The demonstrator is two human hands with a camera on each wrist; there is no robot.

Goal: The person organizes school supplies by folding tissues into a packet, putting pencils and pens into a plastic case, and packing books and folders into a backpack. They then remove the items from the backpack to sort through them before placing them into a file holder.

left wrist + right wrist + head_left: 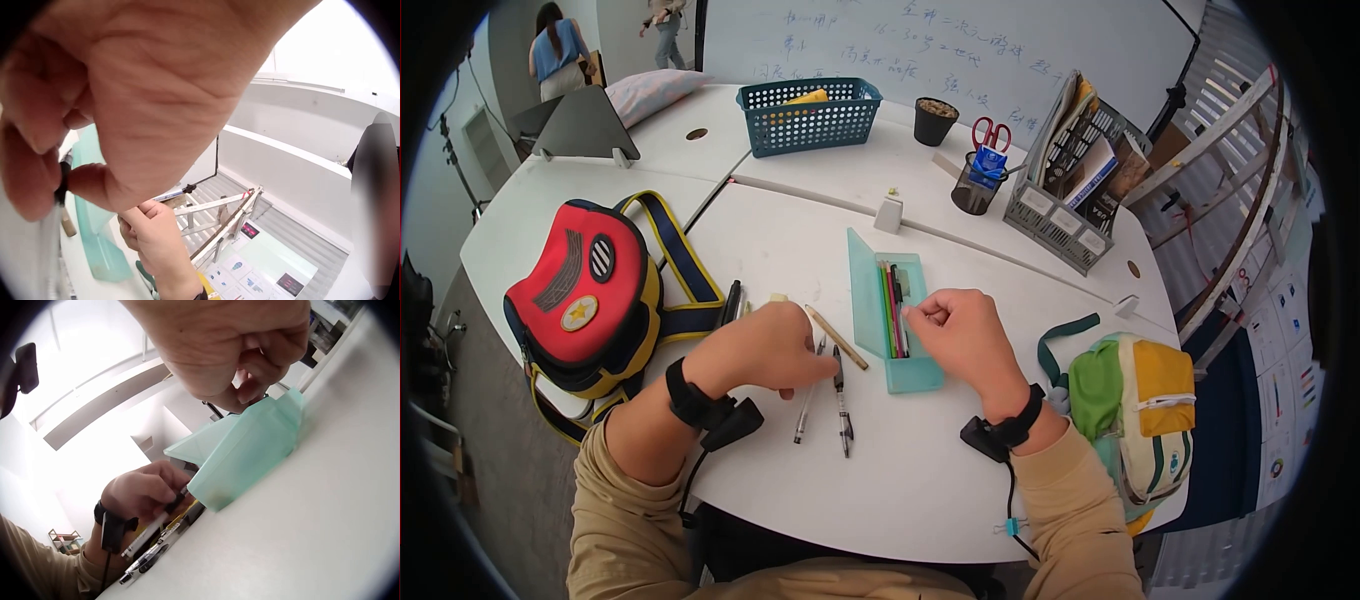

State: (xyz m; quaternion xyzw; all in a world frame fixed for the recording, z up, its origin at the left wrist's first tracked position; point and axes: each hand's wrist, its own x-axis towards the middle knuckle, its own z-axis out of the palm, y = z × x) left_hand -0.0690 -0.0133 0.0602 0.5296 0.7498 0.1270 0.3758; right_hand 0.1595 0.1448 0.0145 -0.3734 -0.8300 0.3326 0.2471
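An open teal pencil case (915, 375) lies on the table, its lid to the left, with several pencils and pens (892, 310) inside. My right hand (960, 335) is over the case's right edge, fingers curled and fingertips at a pale pen (904, 335); its palm side shows above the case (250, 444) in the right wrist view. My left hand (775, 345) pinches a clear pen with a dark grip (147, 537), plain in the right wrist view. Just right of it lie a black-and-clear pen (843, 405) and a wooden pencil (837, 338).
A red backpack (585, 285) is at the left, a green-and-yellow bag (1135, 410) at the right. Behind stand a teal basket (810, 125), a plant pot (935, 122), a pen cup with scissors (973, 190) and a grey file rack (1055, 225). Two people are in the back left.
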